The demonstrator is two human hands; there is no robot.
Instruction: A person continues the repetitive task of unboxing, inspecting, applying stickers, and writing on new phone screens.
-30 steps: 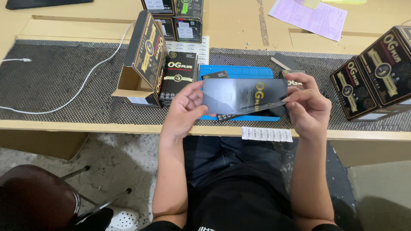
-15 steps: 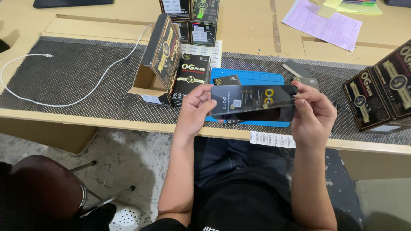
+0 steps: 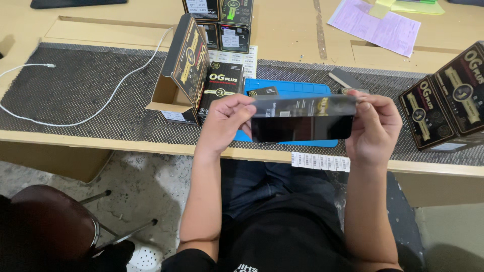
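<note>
Two hands, left hand (image 3: 226,121) and right hand (image 3: 375,128), pinch shut on the ends of a dark flat sleeve (image 3: 301,121) above the worktop's (image 3: 101,143) blue mat (image 3: 297,88). Open black carton (image 3: 184,70) stands at 10 o'clock; white barcode strip (image 3: 320,161) at 6 o'clock.

A glossy black phone (image 3: 301,128) over a bright blue mat (image 3: 297,89) on dark, dotted mesh matting (image 3: 85,85).

The left hand (image 3: 224,123) and right hand (image 3: 375,128) hold a flat dark pouch (image 3: 301,120) by its two ends, level above the desk edge. Under it lies a blue mat (image 3: 290,88) on a black mesh mat (image 3: 85,83). An open carton (image 3: 184,68) stands just left of the left hand, with a white cable (image 3: 101,103) beyond. Two dark boxes (image 3: 448,100) stand at right; a barcode strip (image 3: 320,161) sticks to the desk (image 3: 101,143) edge.
</note>
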